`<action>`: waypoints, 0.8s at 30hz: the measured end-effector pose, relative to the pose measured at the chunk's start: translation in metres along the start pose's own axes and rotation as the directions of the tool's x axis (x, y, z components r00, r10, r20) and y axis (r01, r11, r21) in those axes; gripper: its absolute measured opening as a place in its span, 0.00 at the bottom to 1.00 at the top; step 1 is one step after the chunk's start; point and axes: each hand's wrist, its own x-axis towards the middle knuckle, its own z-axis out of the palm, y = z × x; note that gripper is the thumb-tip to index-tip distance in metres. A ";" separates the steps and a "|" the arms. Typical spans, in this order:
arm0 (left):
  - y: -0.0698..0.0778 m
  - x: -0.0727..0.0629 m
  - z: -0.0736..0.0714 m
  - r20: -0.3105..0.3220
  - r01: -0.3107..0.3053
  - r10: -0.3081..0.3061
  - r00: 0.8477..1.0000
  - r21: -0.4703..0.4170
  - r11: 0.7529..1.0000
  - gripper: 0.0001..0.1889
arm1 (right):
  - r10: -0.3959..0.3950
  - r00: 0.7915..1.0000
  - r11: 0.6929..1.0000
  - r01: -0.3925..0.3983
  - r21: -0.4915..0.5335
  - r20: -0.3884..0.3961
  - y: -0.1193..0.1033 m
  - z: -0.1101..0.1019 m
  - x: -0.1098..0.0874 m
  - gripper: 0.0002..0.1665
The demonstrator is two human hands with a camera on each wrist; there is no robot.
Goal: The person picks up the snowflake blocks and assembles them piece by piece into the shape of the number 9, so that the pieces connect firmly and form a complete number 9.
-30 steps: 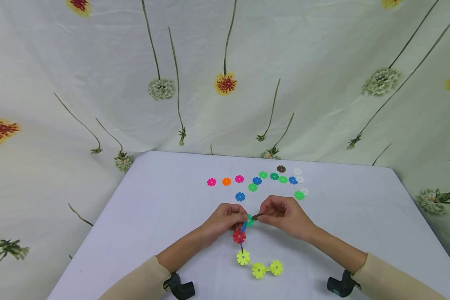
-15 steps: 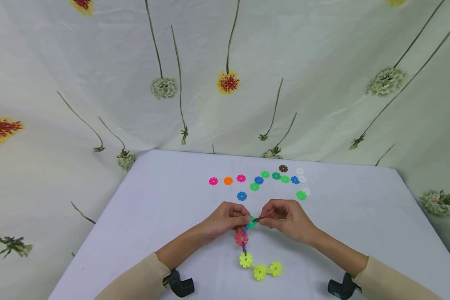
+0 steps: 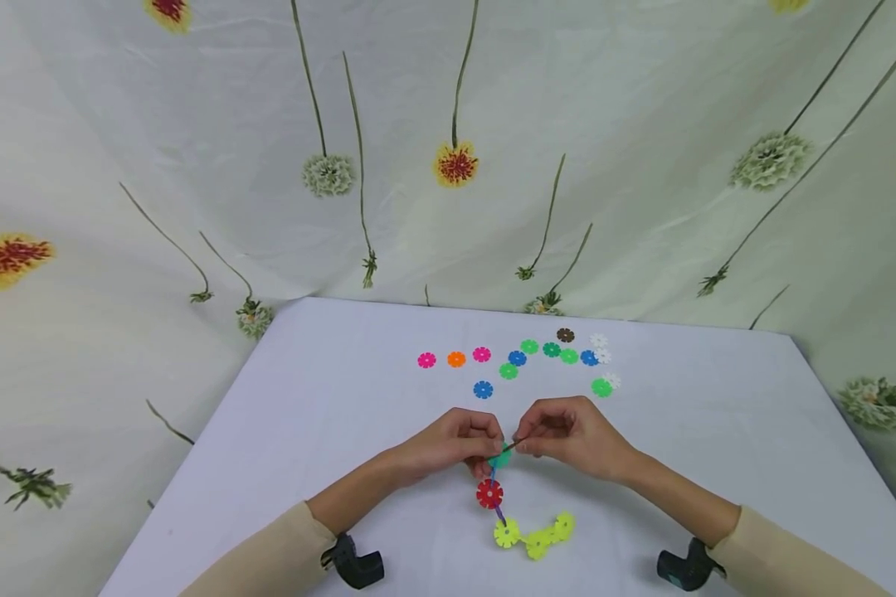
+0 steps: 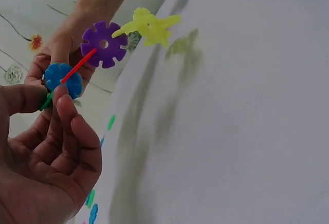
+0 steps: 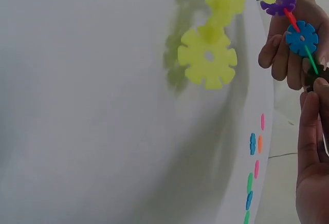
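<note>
My left hand (image 3: 455,441) pinches a green notched plastic disc (image 3: 501,458), the upper end of a linked chain. Below it come a blue disc (image 5: 302,38), a red disc (image 3: 489,494), a purple disc (image 4: 104,44) and several yellow discs (image 5: 208,59), the chain bending right at its lower end. Between thumb and forefinger my right hand (image 3: 577,438) pinches a dark brown disc (image 5: 320,75), edge-on in the head view. Its edge meets the green disc at the left fingertips, which hide part of the green one.
Loose discs lie behind the hands on the white-covered table (image 3: 328,381): pink (image 3: 426,360), orange (image 3: 456,359), blue (image 3: 483,389), brown (image 3: 565,335), several greens (image 3: 601,387) and whites. A flower-printed cloth (image 3: 388,224) hangs behind the table. Dark wrist cameras (image 3: 354,564) sit at both sleeves.
The brown disc has come closer in against the green one, and the hands have drawn together. The hanging chain has swung slightly right and lower in the head view.
</note>
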 end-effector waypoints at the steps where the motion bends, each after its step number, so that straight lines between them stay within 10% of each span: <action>1: 0.001 0.001 0.001 0.000 -0.008 0.008 1.000 0.009 1.000 0.10 | 0.000 1.000 1.000 0.000 0.005 0.004 0.000 -0.001 0.000 0.06; 24: -0.009 -0.012 -0.007 -0.131 0.051 -0.047 0.990 0.024 0.998 0.10 | 0.122 0.991 0.919 -0.136 -0.370 -0.060 0.038 -0.016 0.062 0.12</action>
